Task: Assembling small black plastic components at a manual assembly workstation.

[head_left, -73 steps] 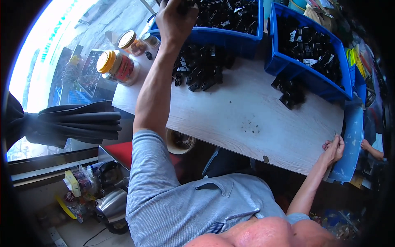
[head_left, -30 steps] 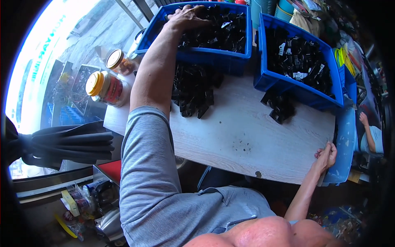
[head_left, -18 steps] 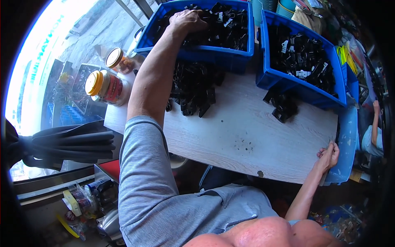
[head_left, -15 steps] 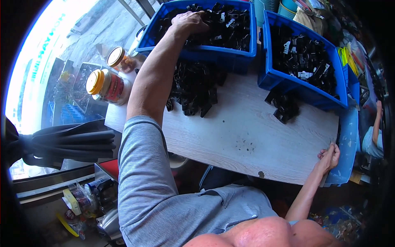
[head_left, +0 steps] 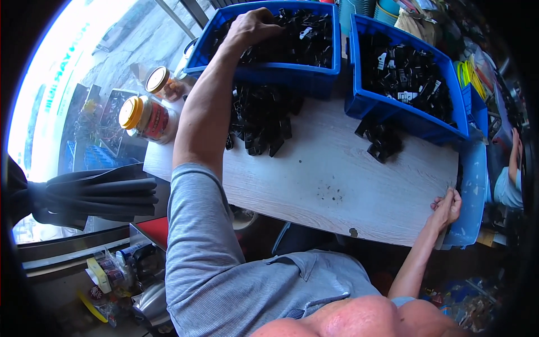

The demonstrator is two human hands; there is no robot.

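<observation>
My left hand [head_left: 251,28] reaches over the left blue bin [head_left: 269,72], which is heaped with small black plastic parts [head_left: 297,48], a few of them with whitish faces. Its thumb and forefinger are apart over the heap, and the other fingertips are hidden. At the table's right edge, my right hand [head_left: 447,209] is closed in a pinch; whatever it holds is too small to make out. The right blue bin [head_left: 404,121] contains similar parts. Loose black parts [head_left: 261,121] lie piled before the left bin, with a smaller cluster [head_left: 380,141] before the right one.
Two lidded jars [head_left: 149,118] stand at the table's left by the window. A translucent blue tub [head_left: 470,194] borders the right edge. Dark crumbs [head_left: 330,192] dot the pale tabletop [head_left: 275,188]. Another person [head_left: 508,191] is at the far right.
My left hand has shifted slightly left over the left bin, its thumb and forefinger more clearly apart. The right hand keeps its pinch at the table edge. The whole view has shifted a little.
</observation>
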